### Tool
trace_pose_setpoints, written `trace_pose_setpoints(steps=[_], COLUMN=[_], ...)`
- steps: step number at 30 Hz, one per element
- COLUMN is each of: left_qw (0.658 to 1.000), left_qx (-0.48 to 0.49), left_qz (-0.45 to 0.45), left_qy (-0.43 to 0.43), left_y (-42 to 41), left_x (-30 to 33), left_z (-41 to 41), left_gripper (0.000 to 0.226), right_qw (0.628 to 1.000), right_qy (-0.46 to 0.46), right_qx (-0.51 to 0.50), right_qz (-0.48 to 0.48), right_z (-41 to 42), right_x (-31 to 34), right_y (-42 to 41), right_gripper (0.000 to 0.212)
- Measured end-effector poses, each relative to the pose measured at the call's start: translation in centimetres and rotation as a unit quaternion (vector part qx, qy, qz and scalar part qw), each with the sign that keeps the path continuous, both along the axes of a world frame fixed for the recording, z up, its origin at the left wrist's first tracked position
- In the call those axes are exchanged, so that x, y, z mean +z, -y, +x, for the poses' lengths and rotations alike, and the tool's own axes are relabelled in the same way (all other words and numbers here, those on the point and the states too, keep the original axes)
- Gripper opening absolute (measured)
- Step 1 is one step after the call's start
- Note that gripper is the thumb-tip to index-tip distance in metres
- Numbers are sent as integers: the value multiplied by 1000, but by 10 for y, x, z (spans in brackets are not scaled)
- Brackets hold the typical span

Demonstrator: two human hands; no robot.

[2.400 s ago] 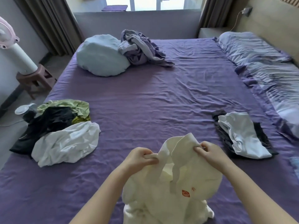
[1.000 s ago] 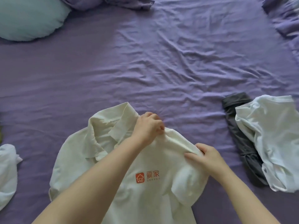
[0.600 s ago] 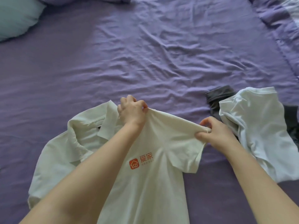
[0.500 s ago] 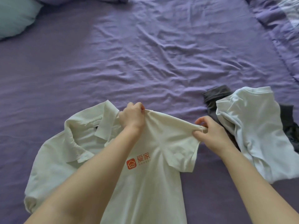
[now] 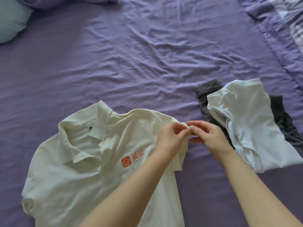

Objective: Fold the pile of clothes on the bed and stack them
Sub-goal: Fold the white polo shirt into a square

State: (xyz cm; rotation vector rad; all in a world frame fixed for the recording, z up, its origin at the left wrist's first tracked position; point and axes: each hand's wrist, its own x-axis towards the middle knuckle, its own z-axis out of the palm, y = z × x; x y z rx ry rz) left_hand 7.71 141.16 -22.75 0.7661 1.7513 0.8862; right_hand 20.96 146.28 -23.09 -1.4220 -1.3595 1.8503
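both hands [image 5: 188, 136] pinch shirt sleeve [image 5: 184, 126]

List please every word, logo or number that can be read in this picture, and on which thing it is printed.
"爱家": orange characters on the chest of the cream polo shirt, right of an orange house logo.
A line of tiny orange print under those characters: too small to read.
The white garment and the dark garment beneath it: no text visible.

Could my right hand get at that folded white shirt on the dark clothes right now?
Probably yes: the white shirt lies just beside the right hand with nothing between them, but that hand would first have to release the polo sleeve it pinches.
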Motion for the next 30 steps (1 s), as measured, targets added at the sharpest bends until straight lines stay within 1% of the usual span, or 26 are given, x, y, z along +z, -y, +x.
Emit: trace_pose_setpoints(steps=[2, 3, 5, 6, 7, 8, 9, 10, 11, 12, 13, 14, 16, 18, 19, 20, 21, 22, 23, 25, 26, 27, 28, 29, 30], left_qw=[994, 990, 991, 993, 994, 995, 995, 995, 996, 996, 996, 997, 999, 999, 999, 999, 998, 997, 996, 995, 995, 994, 993, 992, 990], left_qx=[26, 30, 26, 24, 26, 33, 40, 42, 36, 22, 5, -9, -18, -7, 5, 27, 46, 64, 79, 91, 96, 102, 109, 114, 118], left_qz=[-3, 0, 16, 29, 44, 58, 67, 71, 68, 60, 46, 30, 11, -7, -16, -20, -22, -23, -26, -37, -40, -42, -43, -43, -42], left_qy=[107, 135, 129, 113, 93, 73, 57, 47, 49, 62, 71, 66, 33, 30, 37, 41, 41, 37, 26, 3, -6, -16, -28, -42, -59], left_y=[-1, -1, 0, 0, 0, -2, -3, -3, -3, -1, 3, 9, 22, 36, 44, 54, 61, 68, 77, 97, 108, 119, 131, 141, 151], left_x=[4, 6, 11, 13, 15, 16, 17, 17, 17, 16, 13, 9, 1, -5, -7, -9, -9, -10, -11, -10, -11, -11, -11, -11, -11], left_z=[-8, -13, -21, -24, -26, -26, -25, -22, -18, -12, -8, -4, -5, -10, -12, -16, -19, -23, -31, -55, -68, -80, -93, -104, -115], left_gripper=[12, 12, 15, 17, 20, 23, 24, 24, 25, 26, 27, 28, 31, 34, 35, 35, 35, 34, 34, 33, 33, 33, 33, 32, 31], right_qw=[999, 997, 991, 991, 994, 993, 980, 949, 907, 869, 847, 837, 840, 847, 843, 825, 793, 758, 737, 718, 709, 700, 692, 697, 710], right_qy=[-23, -41, -56, -38, 4, 73, 162, 253, 324, 369, 389, 400, 405, 369, 347, 343, 374, 425, 470, 518, 516, 503, 477, 442, 403], right_qx=[-7, -6, 16, 37, 62, 83, 93, 96, 92, 89, 92, 101, 98, 92, 121, 181, 245, 285, 287, 255, 255, 262, 283, 308, 330], right_qz=[-30, -65, -123, -123, -94, -30, 62, 163, 253, 319, 350, 360, 348, 370, 394, 411, 415, 405, 392, 388, 407, 434, 462, 473, 474], right_z=[-1, -1, -3, -4, -5, -7, -10, -12, -15, -17, -16, -15, -14, -19, -23, -28, -26, -24, -24, -30, -38, -51, -65, -80, -95], right_x=[3, 6, 12, 13, 15, 16, 17, 16, 16, 17, 15, 14, 12, 14, 13, 8, 2, -2, -4, -3, -1, 2, 1, 1, 3], right_y=[-4, -6, -9, -10, -10, -11, -13, -15, -18, -20, -23, -25, -25, -11, 1, 15, 26, 33, 39, 48, 54, 62, 71, 82, 93], right_gripper=[13, 13, 15, 15, 12, 7, 4, 8, 9, 7, 3, 4, 18, 26, 25, 23, 20, 18, 19, 18, 15, 18, 25, 32, 37])
